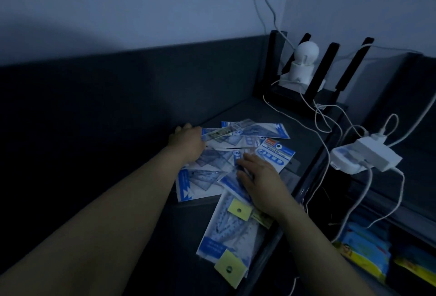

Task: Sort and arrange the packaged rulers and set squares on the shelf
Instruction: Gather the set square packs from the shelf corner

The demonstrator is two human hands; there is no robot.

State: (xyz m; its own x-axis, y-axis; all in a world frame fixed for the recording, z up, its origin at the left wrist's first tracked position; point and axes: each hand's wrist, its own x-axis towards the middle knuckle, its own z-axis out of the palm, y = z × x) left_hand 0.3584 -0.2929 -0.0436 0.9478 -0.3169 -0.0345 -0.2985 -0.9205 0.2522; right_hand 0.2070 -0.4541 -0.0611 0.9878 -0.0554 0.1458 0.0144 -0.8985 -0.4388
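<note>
while the packaged set squares and rulers [226, 154] are lying fanned and overlapping on the dark shelf [259, 111], the yellow-tagged packets [226, 232] are trailing off at six o'clock towards the front edge. the right hand [262, 177] is pressing flat, fingers straight, at four o'clock. the left hand [188, 144] is curling over the ten o'clock edge; whether it is pinching a packet i cannot tell. gathering like with like is probably best going slowly, steering clear of the white cables [323, 128] at three o'clock.

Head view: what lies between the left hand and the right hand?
Overlapping blue-and-white packets of clear plastic set squares cover the dark shelf there; head view shows it.
</note>
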